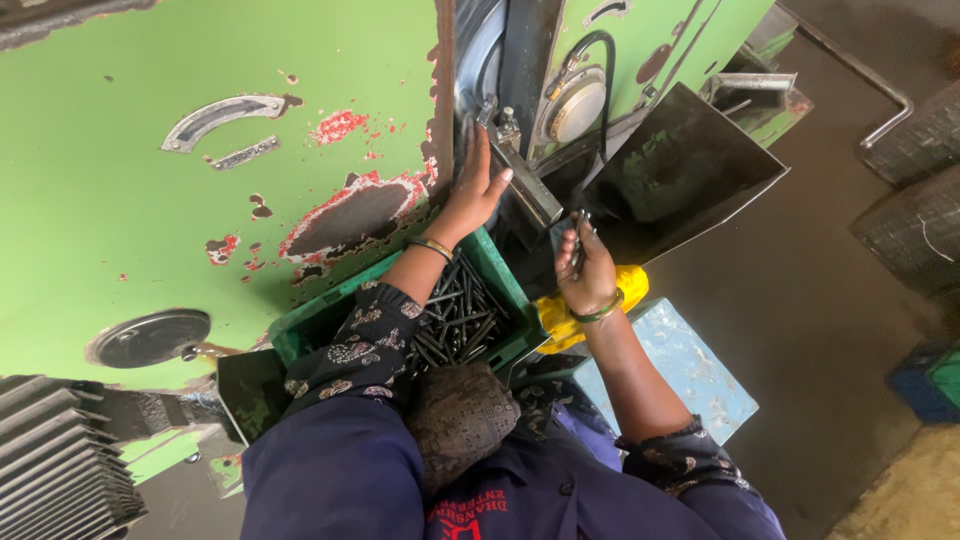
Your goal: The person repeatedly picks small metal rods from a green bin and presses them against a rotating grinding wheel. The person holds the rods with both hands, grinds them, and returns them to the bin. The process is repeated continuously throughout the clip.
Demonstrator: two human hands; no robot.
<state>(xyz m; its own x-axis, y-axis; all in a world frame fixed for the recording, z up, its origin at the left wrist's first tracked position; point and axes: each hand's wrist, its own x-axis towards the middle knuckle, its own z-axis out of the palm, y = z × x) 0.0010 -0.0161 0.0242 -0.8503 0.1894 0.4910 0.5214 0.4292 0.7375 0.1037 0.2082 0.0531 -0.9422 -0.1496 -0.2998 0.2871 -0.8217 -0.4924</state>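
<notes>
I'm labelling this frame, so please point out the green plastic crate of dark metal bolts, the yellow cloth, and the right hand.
Green plastic crate of dark metal bolts (497,262): head view, far rim.
Yellow cloth (556,325): head view, bunched middle.
Right hand (588,270): head view, back of hand.

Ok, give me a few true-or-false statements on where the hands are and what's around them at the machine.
1. The left hand lies flat and open against the green machine. True.
2. The right hand is empty. False: it holds a dark metal pin.
3. The green crate under the left forearm holds dark metal pins. True.
4. The crate is red. False: it is green.
5. The machine's paint is intact. False: it has chipped, showing red and bare patches.
</notes>
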